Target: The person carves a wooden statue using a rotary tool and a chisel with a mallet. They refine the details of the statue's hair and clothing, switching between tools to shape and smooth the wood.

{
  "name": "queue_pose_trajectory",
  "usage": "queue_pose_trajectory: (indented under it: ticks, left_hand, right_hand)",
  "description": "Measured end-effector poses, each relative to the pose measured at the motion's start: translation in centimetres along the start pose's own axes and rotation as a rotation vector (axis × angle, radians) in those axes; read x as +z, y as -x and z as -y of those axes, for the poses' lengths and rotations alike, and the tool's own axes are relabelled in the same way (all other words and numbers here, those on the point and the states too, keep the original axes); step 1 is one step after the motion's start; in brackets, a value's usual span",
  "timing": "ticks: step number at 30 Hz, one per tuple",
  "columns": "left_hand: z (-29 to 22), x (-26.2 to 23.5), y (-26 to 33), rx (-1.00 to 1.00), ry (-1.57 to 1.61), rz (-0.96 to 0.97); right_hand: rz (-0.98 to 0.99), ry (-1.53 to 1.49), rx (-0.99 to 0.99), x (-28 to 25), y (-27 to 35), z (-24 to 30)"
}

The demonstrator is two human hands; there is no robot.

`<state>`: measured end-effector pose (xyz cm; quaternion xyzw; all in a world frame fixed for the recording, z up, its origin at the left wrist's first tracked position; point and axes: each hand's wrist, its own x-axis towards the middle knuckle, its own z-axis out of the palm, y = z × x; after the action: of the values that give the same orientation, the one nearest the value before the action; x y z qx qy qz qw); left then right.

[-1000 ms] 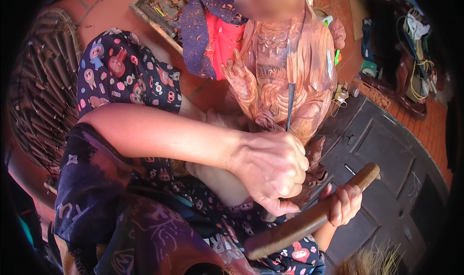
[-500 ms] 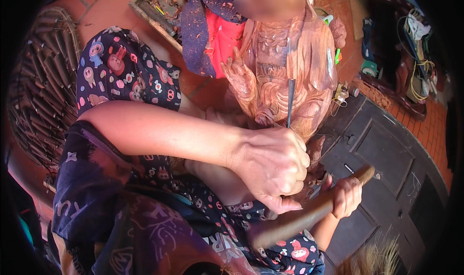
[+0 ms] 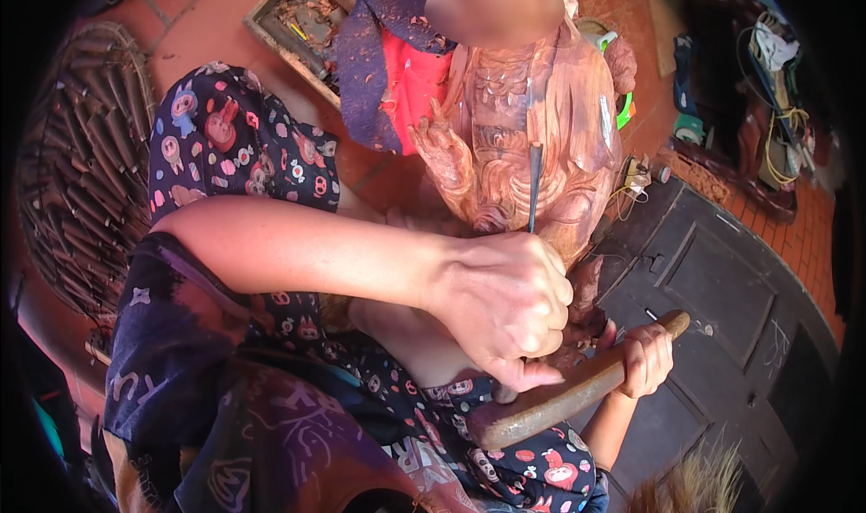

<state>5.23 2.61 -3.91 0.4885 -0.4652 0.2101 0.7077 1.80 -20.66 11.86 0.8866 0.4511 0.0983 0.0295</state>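
A reddish carved wooden statue [image 3: 505,134] with a robe and a raised hand lies in front of me. My left hand [image 3: 505,301] is closed around a chisel [image 3: 535,184]; its dark narrow blade points away from me, against or just above the statue's lower front. My fist hides most of the handle. To the right, my right hand [image 3: 645,360] grips a wooden mallet [image 3: 559,400] by its narrow end. The mallet's thick end lies just below my left fist, close to the chisel's hidden butt; whether they touch I cannot tell.
Many chisels lie in a round basket [image 3: 90,170] at the left. A wooden tray [image 3: 262,26] with chips stands behind a blue-and-red cloth [image 3: 415,80]. At the right are a dark panelled board [image 3: 722,269] and a cluttered dark stand [image 3: 753,143]. Bristles [image 3: 695,481] show below.
The mallet was blurred by motion and now appears sharp, its thick end slightly lower. The statue and both hands have shifted slightly left in view; both grips stay the same.
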Motion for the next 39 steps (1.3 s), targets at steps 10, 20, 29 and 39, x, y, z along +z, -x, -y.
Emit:
queue_pose_trajectory:
  ticks: [10,20,29,39]
  left_hand:
    - [0.1,-0.3,0.0,-0.006,-0.016,-0.007]
    - [0.3,-0.8,-0.3,0.007,-0.005,0.008]
    - [0.3,-1.6,-0.4,-0.008,-0.022,0.015]
    - [0.5,-1.9,-0.8,-0.010,0.033,0.029]
  right_hand:
    - [-0.056,-0.107,-0.039,0.7,0.2,-0.3]
    - [-0.075,-0.105,-0.018,0.8,-0.6,0.0]
    - [-0.030,-0.044,0.020,0.6,0.0,-0.1]
    - [-0.023,-0.087,0.020,-0.6,0.3,0.4]
